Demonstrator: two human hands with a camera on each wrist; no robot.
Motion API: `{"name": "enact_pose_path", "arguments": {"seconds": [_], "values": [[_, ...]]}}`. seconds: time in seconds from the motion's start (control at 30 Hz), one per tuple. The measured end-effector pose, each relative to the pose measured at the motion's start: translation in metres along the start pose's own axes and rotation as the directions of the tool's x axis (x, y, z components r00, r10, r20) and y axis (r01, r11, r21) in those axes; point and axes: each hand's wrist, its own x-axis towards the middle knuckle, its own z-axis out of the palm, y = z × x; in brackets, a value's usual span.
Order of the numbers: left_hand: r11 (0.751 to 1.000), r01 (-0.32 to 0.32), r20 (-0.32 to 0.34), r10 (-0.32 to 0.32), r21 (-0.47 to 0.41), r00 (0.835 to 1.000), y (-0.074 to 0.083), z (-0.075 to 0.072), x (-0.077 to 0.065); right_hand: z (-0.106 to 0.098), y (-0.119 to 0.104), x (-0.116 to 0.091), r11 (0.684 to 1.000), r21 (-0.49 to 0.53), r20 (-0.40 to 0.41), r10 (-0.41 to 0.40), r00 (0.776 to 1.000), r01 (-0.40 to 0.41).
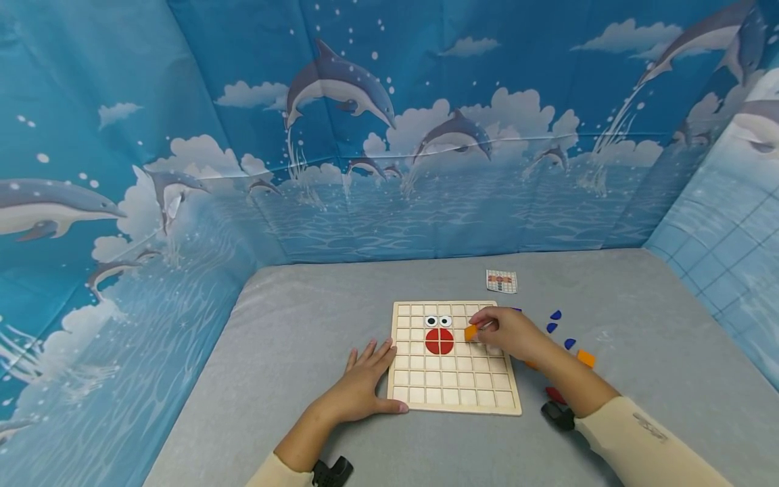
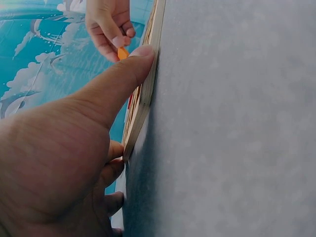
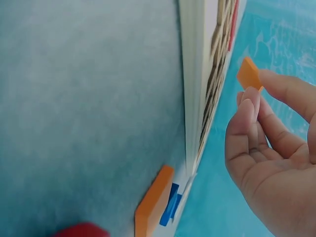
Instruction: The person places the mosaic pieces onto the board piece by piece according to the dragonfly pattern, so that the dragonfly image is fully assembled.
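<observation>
A wooden grid board (image 1: 450, 399) lies flat on the grey table. On it, red pieces (image 1: 439, 341) form a disc below two eye pieces (image 1: 438, 321). Over the board's right half, my right hand (image 1: 508, 330) pinches an orange square tile (image 1: 470, 333) between thumb and fingers; the right wrist view shows that orange tile (image 3: 248, 74) held at the fingertips. My left hand (image 1: 365, 382) rests at the board's left edge with fingers spread. In the left wrist view, the left thumb (image 2: 123, 74) touches the board's near edge.
Blue half-round pieces (image 1: 552, 327), an orange square (image 1: 586, 358) and a red piece (image 1: 555, 395) lie right of the board, partly behind the right forearm. A small printed pattern card (image 1: 502, 281) lies beyond the board. A dolphin-print curtain (image 1: 389, 203) stands behind the table.
</observation>
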Motion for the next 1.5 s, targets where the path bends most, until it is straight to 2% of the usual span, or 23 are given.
{"name": "enact_pose_path", "arguments": {"seconds": [0.4, 1.1, 1.37, 1.5], "values": [[1.000, -0.005, 0.005, 0.005, -0.001, 1.000, -0.001, 0.000, 0.002, 0.007, 0.002, 0.013, 0.998, -0.055, -0.019, -0.018, 1.000, 0.017], [1.000, 0.001, -0.005, -0.001, 0.005, 1.000, -0.003, 0.002, 0.006, 0.015, 0.004, 0.031, 0.994, -0.109, 0.013, -0.018, 1.000, 0.019], [1.000, 0.003, -0.006, -0.003, 0.002, 1.000, -0.002, 0.002, 0.008, 0.015, 0.005, 0.033, 0.997, -0.080, 0.024, 0.016, 1.000, -0.014], [1.000, 0.003, -0.009, -0.003, 0.004, 1.000, -0.002, 0.001, 0.009, 0.014, 0.006, 0.035, 0.996, -0.089, 0.024, 0.006, 1.000, -0.004]]}}
